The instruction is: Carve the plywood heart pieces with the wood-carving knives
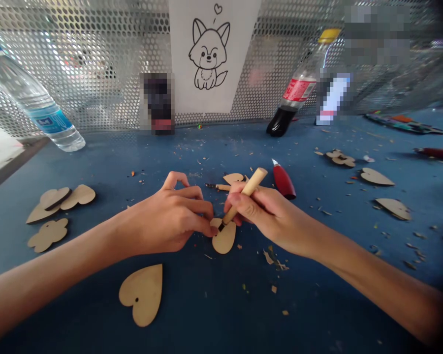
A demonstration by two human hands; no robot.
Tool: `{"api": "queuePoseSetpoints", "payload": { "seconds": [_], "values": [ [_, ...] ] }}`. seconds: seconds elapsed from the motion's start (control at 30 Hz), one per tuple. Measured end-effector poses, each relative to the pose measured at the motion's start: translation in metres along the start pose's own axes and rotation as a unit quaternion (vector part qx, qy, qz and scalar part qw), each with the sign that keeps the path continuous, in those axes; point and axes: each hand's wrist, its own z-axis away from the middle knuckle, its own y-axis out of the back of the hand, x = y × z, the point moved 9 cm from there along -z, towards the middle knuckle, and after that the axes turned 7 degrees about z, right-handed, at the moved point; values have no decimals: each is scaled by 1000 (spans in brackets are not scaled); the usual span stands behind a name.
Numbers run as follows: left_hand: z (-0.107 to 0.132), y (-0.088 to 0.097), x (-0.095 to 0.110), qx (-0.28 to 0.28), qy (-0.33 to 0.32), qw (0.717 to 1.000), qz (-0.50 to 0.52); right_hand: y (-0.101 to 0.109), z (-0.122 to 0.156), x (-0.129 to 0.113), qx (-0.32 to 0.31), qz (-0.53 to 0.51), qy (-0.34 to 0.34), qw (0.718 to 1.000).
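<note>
Toward the middle of the blue desk, the left hand pinches a thin wooden heart by its upper lobe between fingertips and thumb, while the right hand grips a wooden-handled carving tool like a pen, its tip down on the heart just beside those fingertips. A slip is the main danger: too hard a push could skid the blade off the wood into the left fingers, and the thin heart could split or shift on the scattered wood shavings. Fingers and handle hide the tool's tip, so its edge and any cut in the heart are hard to make out. A red-handled craft knife lies just beyond the right hand.
</note>
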Motion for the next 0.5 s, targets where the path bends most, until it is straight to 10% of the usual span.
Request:
{"api": "queuePoseSetpoints", "payload": {
  "seconds": [0.5],
  "values": [
    [1, 5, 4, 10, -47, 999, -22, 33, 6, -8, 132, -69, 26, 988]
  ]
}}
